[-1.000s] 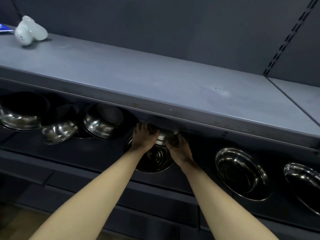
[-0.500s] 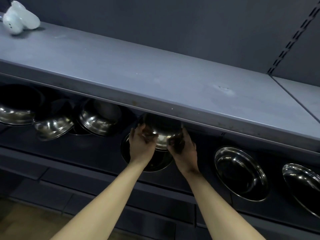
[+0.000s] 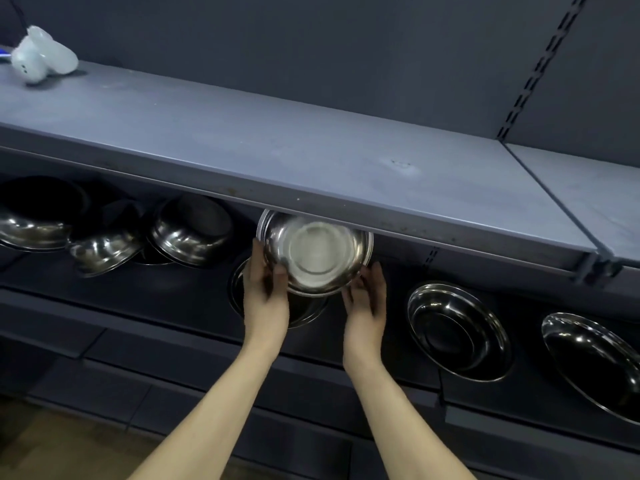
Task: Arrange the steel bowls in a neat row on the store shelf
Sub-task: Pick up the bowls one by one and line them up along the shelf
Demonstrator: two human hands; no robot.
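A: Going big to small. What are you seeing first?

B: I'm looking at the upper shelf (image 3: 311,147), grey and running wide just above the fingers. Under it the lower shelf (image 3: 166,299) is sitting dark, behind and below both hands.

A: Bowls?

B: Well right of the right fingers, two wide shallow bowls are leaning rim-out: the far-right bowl (image 3: 595,362) and the nearer shallow bowl (image 3: 457,330). Left of the left fingers, three are lying tilted in a loose cluster: the leftmost bowl (image 3: 38,216), a small middle bowl (image 3: 104,247), then a deeper bowl (image 3: 190,230) nearest the fingers.

A: Task bowl?

B: The held bowl (image 3: 315,254) is sitting between both sets of fingers, tipped so I'm seeing into it, its top edge tucked under the upper shelf lip. It's motion-blurred. Directly below the fingers, another bowl (image 3: 304,313) is resting on the lower shelf, mostly hidden.

A: Hands?

B: The left hand (image 3: 266,292) is gripping the held bowl's left rim, thumb curling over the edge. The right hand (image 3: 367,299) is cupping the lower right rim, fingers curved against it. Blurry there, but it's reading as grasping.

A: Anything small?

B: A white plastic object (image 3: 43,60) is lying on the upper shelf, far up-left of the left fingers. Can't tell what it is.
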